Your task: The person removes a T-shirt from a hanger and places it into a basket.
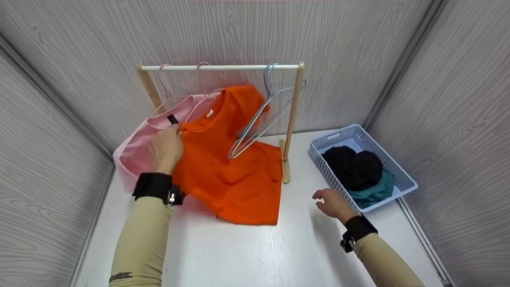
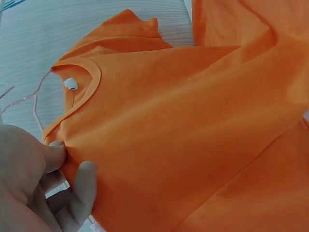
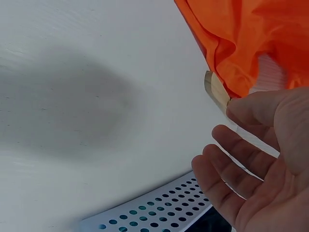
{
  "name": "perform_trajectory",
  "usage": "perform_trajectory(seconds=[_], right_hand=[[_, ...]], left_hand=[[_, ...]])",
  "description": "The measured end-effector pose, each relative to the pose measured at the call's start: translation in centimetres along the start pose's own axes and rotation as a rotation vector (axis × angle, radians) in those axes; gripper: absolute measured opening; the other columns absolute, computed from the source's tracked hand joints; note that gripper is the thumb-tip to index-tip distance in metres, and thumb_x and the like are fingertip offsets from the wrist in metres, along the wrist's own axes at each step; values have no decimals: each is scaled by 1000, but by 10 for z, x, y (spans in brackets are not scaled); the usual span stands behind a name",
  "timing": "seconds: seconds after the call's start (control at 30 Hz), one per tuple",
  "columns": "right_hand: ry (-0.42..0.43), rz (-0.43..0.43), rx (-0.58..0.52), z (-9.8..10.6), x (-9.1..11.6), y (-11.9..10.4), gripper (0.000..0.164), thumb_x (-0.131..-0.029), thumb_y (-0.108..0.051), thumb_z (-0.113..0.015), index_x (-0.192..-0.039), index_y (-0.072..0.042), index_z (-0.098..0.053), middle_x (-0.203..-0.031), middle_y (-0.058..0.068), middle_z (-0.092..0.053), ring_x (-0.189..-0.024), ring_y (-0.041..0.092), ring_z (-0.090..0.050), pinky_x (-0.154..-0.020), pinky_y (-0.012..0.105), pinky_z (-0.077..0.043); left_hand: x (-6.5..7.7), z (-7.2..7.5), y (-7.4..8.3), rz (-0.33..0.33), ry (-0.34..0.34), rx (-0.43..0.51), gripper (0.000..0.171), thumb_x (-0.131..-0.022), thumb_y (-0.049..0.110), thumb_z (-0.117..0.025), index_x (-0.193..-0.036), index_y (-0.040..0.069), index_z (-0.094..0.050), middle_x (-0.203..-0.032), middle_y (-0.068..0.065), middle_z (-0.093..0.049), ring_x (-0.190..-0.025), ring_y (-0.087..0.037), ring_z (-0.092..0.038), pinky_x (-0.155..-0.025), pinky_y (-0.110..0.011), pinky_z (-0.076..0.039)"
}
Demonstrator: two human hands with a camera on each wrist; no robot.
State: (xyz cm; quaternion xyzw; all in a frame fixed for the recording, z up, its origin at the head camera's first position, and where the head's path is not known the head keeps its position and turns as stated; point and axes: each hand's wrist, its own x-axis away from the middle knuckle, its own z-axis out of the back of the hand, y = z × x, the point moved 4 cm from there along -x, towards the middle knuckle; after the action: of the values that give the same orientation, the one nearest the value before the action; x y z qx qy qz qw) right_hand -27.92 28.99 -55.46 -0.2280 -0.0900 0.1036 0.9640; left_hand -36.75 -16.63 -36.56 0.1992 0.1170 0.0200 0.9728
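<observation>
An orange T-shirt (image 1: 223,159) hangs on a pink hanger (image 1: 203,95), its lower part draped over the table. With thumb and fingers my left hand (image 1: 166,149) pinches the shirt's shoulder beside the neckline; the left wrist view shows this hand (image 2: 43,174) at the cloth's edge. Behind it a pink shirt (image 1: 135,139) hangs on another pink hanger (image 1: 161,83). My right hand (image 1: 334,204) hovers with loosely bent fingers and nothing in them, left of the blue basket (image 1: 322,159). In the right wrist view this hand (image 3: 260,159) is seen palm side on.
The rack has a white rail (image 1: 239,68) and wooden posts (image 1: 294,115). Several blue hangers (image 1: 255,115) hang at its right end. Black cloth (image 1: 354,165) and teal cloth (image 1: 376,191) lie in the basket. Grey wood-grain walls (image 1: 338,48) enclose the white table (image 1: 239,255).
</observation>
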Motion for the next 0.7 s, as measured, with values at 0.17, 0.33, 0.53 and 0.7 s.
perform_trajectory(seconds=[0.17,0.33,0.53,0.7], right_hand=[[-31,-22,-22,-3,1,1,20,-89,-5,-63,-107,-3,-69,-109,18,-69,-104,34,-63,-91,51,-50],[-21,15,-9,-5,4,2,20,-89,-5,-63,-107,0,-69,-107,19,-70,-101,34,-65,-90,51,-51],[-30,31,-13,-8,7,1,18,-89,-5,-62,-105,0,-69,-105,19,-70,-98,33,-66,-89,50,-51],[-14,64,-6,-10,11,-3,17,-88,-3,-61,-103,2,-69,-102,20,-71,-94,34,-66,-87,51,-52]], left_hand=[[-1,21,2,5,79,12,25,-103,22,-46,-115,6,-60,-111,-28,-65,-94,-52,-59,-79,-60,-46],[2,45,2,-9,116,-8,25,-103,21,-46,-117,6,-61,-111,-28,-66,-95,-51,-60,-75,-60,-46],[16,53,-13,-18,111,-38,23,-103,21,-46,-117,8,-59,-109,-29,-66,-90,-52,-60,-71,-60,-45],[29,52,-35,-41,127,-57,17,-101,18,-49,-108,9,-61,-102,-29,-67,-86,-54,-59,-69,-62,-44]])
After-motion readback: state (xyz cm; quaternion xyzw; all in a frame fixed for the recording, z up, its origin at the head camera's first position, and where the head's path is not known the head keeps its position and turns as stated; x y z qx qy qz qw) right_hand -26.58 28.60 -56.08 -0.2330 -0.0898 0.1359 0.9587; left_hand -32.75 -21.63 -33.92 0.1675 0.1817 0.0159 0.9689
